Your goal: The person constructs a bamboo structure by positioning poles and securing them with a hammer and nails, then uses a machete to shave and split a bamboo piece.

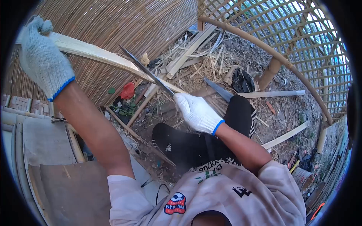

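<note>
My left hand (44,60), in a white knit glove with a blue cuff, is wrapped round one end of a long, pale bamboo strip (98,55) at the upper left. The strip slants down to the right toward my knees. My right hand (196,112), gloved the same way, is closed on a long-bladed knife (146,70); its handle is hidden in the fist. The dark blade points up and left and crosses over the strip near its lower end, overlapping it in this view.
Split bamboo pieces (188,54) and shavings litter the ground ahead. A grey metal blade (218,89) lies by my knee (238,113). A woven bamboo lattice (286,34) stands at right, a slatted screen (113,22) at upper left. Brown board (71,194) lies at lower left.
</note>
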The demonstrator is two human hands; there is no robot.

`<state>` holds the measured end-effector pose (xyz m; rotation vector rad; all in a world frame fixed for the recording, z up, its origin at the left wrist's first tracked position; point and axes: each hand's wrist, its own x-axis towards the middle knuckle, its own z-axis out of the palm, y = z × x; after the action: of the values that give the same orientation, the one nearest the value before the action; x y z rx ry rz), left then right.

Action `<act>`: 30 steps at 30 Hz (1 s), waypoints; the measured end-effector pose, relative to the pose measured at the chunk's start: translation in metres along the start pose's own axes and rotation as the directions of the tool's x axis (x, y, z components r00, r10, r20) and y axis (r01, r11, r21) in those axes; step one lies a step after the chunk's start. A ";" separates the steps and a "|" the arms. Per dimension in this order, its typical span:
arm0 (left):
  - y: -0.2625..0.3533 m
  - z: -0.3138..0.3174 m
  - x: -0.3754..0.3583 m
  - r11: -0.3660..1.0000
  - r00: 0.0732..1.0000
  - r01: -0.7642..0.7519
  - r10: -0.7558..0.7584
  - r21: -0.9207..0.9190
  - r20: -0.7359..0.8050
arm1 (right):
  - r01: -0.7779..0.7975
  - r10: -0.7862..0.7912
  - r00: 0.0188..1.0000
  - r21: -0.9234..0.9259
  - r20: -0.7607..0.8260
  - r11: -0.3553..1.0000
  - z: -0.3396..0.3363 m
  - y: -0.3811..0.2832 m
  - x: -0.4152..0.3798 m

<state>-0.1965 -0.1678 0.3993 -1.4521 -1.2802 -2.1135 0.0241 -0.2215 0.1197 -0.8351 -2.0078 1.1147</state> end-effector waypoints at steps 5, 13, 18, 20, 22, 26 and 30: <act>-0.008 -0.001 0.006 0.997 1.000 0.009 -0.007 0.082 -0.028 | 0.341 -0.334 0.922 -0.001 -0.194 0.940 -0.047 -0.076 0.023; -0.014 -0.009 0.017 0.999 1.000 -0.023 0.023 -0.029 -0.007 | -0.018 0.016 0.998 -0.040 -0.058 0.999 0.011 0.034 0.016; -0.008 -0.007 0.006 1.000 0.999 0.015 -0.014 0.023 -0.045 | 0.055 -0.035 0.995 -0.231 0.090 0.971 -0.007 -0.009 0.005; -0.006 -0.005 0.008 0.999 0.997 0.052 -0.051 0.007 -0.055 | 0.215 -0.224 0.974 -0.178 -0.032 0.960 -0.020 -0.041 0.007; -0.009 -0.007 0.007 0.993 0.995 0.083 -0.078 0.084 -0.057 | 0.398 -0.388 0.892 0.000 -0.234 0.917 -0.040 -0.079 0.021; -0.002 -0.001 0.014 0.998 0.987 0.000 -0.010 0.064 0.160 | 0.250 -0.243 0.944 0.004 -0.221 0.968 0.005 -0.008 0.030; -0.018 -0.019 0.035 0.996 0.998 -0.016 0.022 -0.083 0.065 | -0.149 0.149 0.989 -0.095 -0.014 0.984 0.034 0.058 0.005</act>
<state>-0.2358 -0.1634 0.4179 -1.5737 -1.2100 -2.1463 0.0057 -0.2084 0.0566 -1.0519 -2.0336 1.1027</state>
